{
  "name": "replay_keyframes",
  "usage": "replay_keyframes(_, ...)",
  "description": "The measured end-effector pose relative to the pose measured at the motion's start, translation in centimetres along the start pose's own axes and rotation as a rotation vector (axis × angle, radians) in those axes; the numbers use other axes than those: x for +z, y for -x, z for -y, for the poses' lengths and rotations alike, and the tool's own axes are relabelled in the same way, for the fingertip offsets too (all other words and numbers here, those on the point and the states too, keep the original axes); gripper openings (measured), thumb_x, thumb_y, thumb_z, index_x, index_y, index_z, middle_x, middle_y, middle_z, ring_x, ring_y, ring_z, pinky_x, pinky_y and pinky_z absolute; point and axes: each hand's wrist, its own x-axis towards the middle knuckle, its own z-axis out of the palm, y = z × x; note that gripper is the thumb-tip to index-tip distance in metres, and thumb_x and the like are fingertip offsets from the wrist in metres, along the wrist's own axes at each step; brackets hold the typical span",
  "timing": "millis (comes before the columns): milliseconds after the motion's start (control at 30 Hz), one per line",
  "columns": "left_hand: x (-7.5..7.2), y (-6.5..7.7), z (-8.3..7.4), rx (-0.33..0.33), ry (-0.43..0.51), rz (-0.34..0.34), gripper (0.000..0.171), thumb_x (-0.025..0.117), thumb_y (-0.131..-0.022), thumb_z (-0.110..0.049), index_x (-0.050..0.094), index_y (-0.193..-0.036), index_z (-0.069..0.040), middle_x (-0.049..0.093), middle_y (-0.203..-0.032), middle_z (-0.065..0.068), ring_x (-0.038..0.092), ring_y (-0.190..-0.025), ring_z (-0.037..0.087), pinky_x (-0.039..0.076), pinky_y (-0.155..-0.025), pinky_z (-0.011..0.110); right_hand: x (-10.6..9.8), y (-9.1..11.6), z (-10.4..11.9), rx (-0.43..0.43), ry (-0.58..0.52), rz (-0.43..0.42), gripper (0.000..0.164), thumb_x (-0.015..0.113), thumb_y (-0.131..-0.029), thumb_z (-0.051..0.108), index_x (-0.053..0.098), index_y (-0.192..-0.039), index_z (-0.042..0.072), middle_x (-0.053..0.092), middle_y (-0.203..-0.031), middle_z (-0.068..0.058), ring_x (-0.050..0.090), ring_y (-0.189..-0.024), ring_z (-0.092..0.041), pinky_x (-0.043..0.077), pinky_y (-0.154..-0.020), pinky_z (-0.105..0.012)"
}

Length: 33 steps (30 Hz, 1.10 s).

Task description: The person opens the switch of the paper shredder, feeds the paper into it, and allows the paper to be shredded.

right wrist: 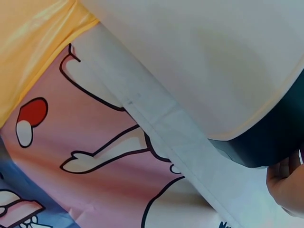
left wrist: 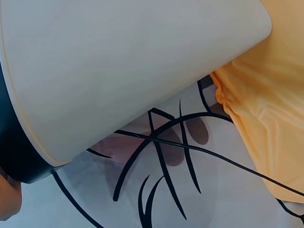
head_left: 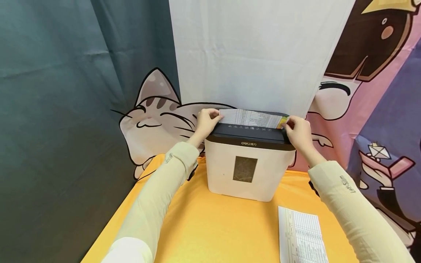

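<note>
A white paper shredder [head_left: 218, 168] with a dark top stands on the yellow cloth. A printed sheet of paper [head_left: 250, 117] stands up from the slot in its top. My left hand [head_left: 207, 122] pinches the sheet's left end between thumb and fingers. At the opposite end, my right hand [head_left: 299, 132] pinches the sheet near a yellow-green patch. Both wrist views are mostly filled by the shredder's pale side wall [left wrist: 118, 71]. Only a bit of the left hand [left wrist: 8, 197] shows at one edge, and part of the right hand [right wrist: 289, 183] beside the dark top.
A second printed sheet [head_left: 302, 233] lies on the yellow tablecloth [head_left: 210, 226], in front of the shredder and to the right. Behind the table hangs a curtain [head_left: 260, 51] printed with a cat and other cartoon figures. A black cord-like line [left wrist: 223, 159] crosses the left wrist view.
</note>
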Motion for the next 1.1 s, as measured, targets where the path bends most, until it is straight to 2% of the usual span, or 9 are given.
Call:
replay_keyframes(267,0.3,0.2,-0.1,0.008,-0.002,0.000,0.013,0.069,-0.086,-0.014,0.073,-0.089,-0.001,0.072,-0.084,0.014,0.065,-0.074,0.023,0.045,-0.066,0.019,0.4,0.3,-0.5,-0.021,0.004,-0.013,0.009,0.059,-0.089,-0.001,0.065,-0.090,-0.009,0.066,-0.086,-0.027,0.058,-0.075,-0.033,0.042,-0.071,-0.038)
replay_keyframes(600,0.6,0.3,0.3,0.007,-0.010,0.015,0.011,0.069,-0.086,-0.012,0.074,-0.090,-0.004,0.073,-0.085,0.013,0.067,-0.075,0.023,0.051,-0.071,0.028,0.3,0.4,-0.5,-0.026,-0.001,0.020,0.013,0.058,-0.091,0.003,0.067,-0.092,-0.007,0.066,-0.087,-0.026,0.058,-0.077,-0.034,0.044,-0.074,-0.042)
replay_keyframes(900,0.5,0.5,0.3,0.024,0.035,-0.002,0.013,0.069,-0.086,-0.013,0.073,-0.091,-0.002,0.072,-0.084,0.014,0.066,-0.074,0.024,0.046,-0.067,0.021,0.1,0.8,-0.3,-0.024,-0.003,0.036,0.014,0.057,-0.091,0.003,0.066,-0.095,-0.007,0.065,-0.090,-0.026,0.057,-0.079,-0.034,0.046,-0.078,-0.044)
replay_keyframes(1000,0.5,0.7,0.3,0.034,0.052,-0.011,0.012,0.069,-0.085,-0.011,0.073,-0.090,-0.002,0.072,-0.084,0.014,0.065,-0.073,0.024,0.045,-0.065,0.019,0.0,1.1,-0.3,-0.026,-0.009,0.036,0.015,0.057,-0.092,0.004,0.066,-0.095,-0.007,0.066,-0.090,-0.026,0.058,-0.079,-0.033,0.045,-0.078,-0.043)
replay_keyframes(1100,0.5,0.9,0.2,0.057,0.057,-0.018,0.013,0.068,-0.086,-0.010,0.073,-0.095,-0.001,0.073,-0.088,0.014,0.066,-0.075,0.024,0.046,-0.066,0.021,-0.3,1.2,-0.3,-0.022,-0.016,0.028,0.015,0.058,-0.092,0.006,0.067,-0.096,-0.006,0.066,-0.090,-0.025,0.057,-0.078,-0.029,0.044,-0.075,-0.033)
